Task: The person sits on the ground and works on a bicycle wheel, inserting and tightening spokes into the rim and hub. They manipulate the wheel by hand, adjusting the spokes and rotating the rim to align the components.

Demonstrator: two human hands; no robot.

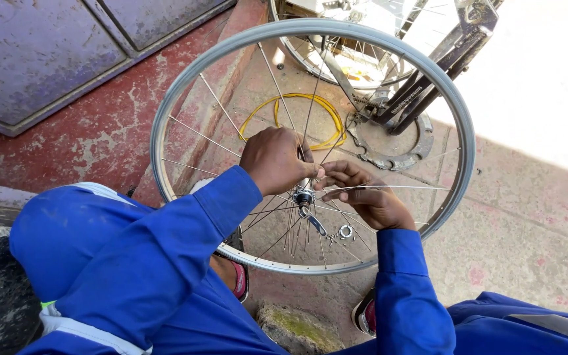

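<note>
We hold a bare wheel (310, 33) flat over the paving, its hub (304, 195) at centre. Our left hand (274, 160) is clenched over the hub from ten o'clock. Our right hand (363, 196), at three o'clock, pinches a spoke (396, 187) between its fingertips. A yellow cable (327, 108) lies coiled at twelve o'clock, a chainring (396, 154) at two.
</note>
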